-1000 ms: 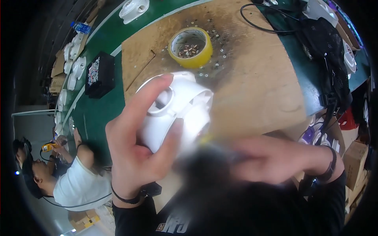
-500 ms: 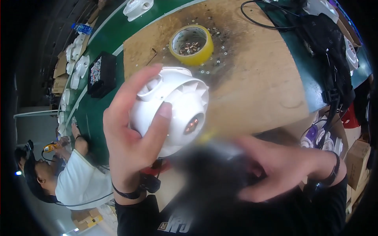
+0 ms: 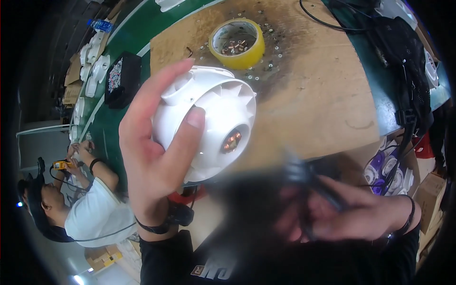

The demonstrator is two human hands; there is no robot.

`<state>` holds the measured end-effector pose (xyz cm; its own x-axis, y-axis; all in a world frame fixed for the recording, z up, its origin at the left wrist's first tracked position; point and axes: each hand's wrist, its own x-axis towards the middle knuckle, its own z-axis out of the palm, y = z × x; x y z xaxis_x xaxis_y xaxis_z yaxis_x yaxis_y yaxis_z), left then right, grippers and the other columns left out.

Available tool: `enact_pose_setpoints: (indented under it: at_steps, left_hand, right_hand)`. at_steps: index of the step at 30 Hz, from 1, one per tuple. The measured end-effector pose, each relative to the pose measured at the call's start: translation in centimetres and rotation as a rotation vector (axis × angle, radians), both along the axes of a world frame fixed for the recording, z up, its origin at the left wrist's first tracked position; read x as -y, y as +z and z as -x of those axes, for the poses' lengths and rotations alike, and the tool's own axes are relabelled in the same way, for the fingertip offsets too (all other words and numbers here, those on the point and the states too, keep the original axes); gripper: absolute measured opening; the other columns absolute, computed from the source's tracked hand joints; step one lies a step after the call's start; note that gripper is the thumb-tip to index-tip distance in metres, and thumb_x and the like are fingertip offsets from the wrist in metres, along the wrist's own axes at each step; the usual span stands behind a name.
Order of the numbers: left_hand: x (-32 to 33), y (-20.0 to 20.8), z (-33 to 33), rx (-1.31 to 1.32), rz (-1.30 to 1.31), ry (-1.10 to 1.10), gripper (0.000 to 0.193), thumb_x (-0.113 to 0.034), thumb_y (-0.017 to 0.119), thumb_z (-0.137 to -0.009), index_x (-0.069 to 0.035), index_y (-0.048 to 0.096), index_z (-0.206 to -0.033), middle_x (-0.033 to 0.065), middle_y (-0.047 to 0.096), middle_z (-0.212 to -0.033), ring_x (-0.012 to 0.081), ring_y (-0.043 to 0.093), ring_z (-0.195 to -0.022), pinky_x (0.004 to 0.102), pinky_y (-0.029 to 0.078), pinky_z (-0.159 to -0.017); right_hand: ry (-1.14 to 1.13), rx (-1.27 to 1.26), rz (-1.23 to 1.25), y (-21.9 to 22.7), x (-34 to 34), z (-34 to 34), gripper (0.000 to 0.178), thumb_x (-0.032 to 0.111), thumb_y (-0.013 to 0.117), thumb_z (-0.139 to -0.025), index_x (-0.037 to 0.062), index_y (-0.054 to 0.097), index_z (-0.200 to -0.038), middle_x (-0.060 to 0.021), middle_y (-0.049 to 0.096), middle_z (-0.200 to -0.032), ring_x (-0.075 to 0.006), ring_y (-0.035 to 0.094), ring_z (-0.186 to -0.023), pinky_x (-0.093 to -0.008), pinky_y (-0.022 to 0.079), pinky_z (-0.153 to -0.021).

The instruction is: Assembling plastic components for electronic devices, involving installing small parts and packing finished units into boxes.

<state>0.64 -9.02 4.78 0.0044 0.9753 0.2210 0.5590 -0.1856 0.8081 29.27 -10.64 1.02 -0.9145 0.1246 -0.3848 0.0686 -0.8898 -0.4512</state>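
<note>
My left hand [image 3: 159,147] grips a white, rounded plastic housing [image 3: 221,161], fingers over its far side and thumb on the near one. Radial fins line its rim, and copper-coloured pieces [image 3: 232,142] show in a round opening in the middle. To the lower right, my right hand [image 3: 337,209] is closed around a dark two-handled tool [image 3: 311,183] that looks like pliers. Motion and the smeared patch in the view blur it. This hand is apart from the housing.
A yellow tape roll [image 3: 254,52] holding small copper pieces lies on the brown board [image 3: 323,104] among scattered washers. Beyond the left hand is a black bin [image 3: 126,92]. A black bag [image 3: 399,52] lies at the right. A co-worker [image 3: 97,211] sits at the left.
The housing and my left hand have shifted slightly. My right hand has drawn lower and away from the housing, and the dark tool now shows in it.
</note>
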Motion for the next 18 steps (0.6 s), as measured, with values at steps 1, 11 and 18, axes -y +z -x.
enact_pose_setpoints:
  at_steps: [1,11,18]
  left_hand:
    - [0.0,0.1,0.1,-0.055,0.017,0.009,0.057,-0.022,0.06,-0.083,0.005,0.052,-0.133,0.0177,0.065,-0.115,0.022,0.064,-0.105,0.0303,0.047,-0.095]
    - [-0.2,-0.2,1.2,0.062,0.081,0.047,0.059,-0.021,0.059,-0.083,0.005,0.05,-0.136,0.018,0.063,-0.119,0.022,0.063,-0.107,0.0306,0.047,-0.096]
    - [-0.3,-0.2,0.5,0.108,0.05,-0.004,0.061,-0.022,0.06,-0.083,0.006,0.049,-0.137,0.0191,0.063,-0.12,0.0225,0.063,-0.108,0.0316,0.046,-0.097]
  right_hand:
    - [-0.028,0.06,0.146,0.3,-0.7,0.4,0.076,0.029,0.065,-0.095,-0.0005,0.021,-0.148,-0.0176,0.054,-0.128,-0.0214,0.057,-0.112,-0.0369,0.051,-0.095]
    - [0.061,-0.185,0.205,-1.2,-0.6,0.6,0.094,0.074,0.037,-0.092,0.0058,0.021,-0.154,-0.0147,0.057,-0.123,-0.0221,0.06,-0.099,-0.033,0.049,-0.087]
    - [0.099,-0.192,0.185,-1.2,-1.0,1.3,0.095,0.075,0.038,-0.091,0.0058,0.021,-0.154,-0.0148,0.057,-0.122,-0.0216,0.06,-0.098,-0.0328,0.051,-0.083]
